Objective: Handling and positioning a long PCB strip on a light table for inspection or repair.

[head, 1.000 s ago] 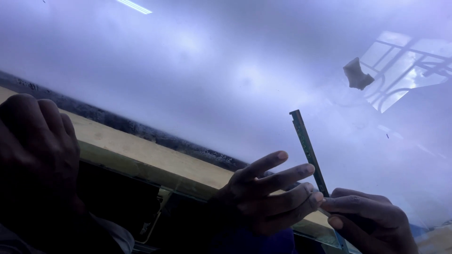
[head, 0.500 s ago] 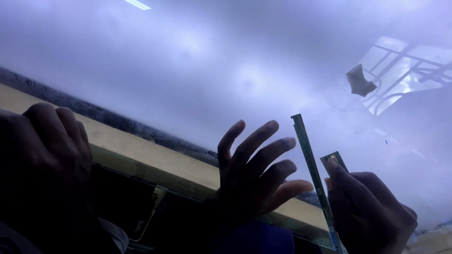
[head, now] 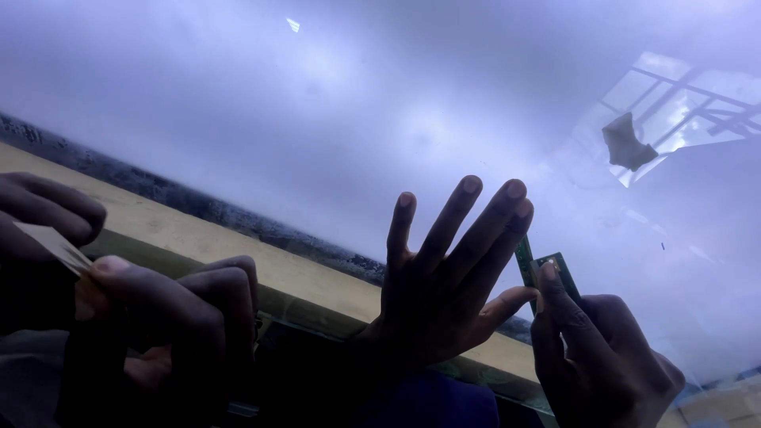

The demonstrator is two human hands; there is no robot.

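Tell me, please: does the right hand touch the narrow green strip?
Touching. In the head view the right hand has its thumb pressed on the lower end of the green strip, which rises above its fingertips.

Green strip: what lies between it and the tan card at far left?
Mainly a splayed open hand, fingers up, shown in the head view.

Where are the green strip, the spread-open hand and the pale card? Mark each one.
green strip (head: 566,271), head view, on its upper end above the gripping thumb.
left hand (head: 444,297), head view, on the middle of the spread hand.
pale card (head: 49,242), head view, on its flat face at the far left.
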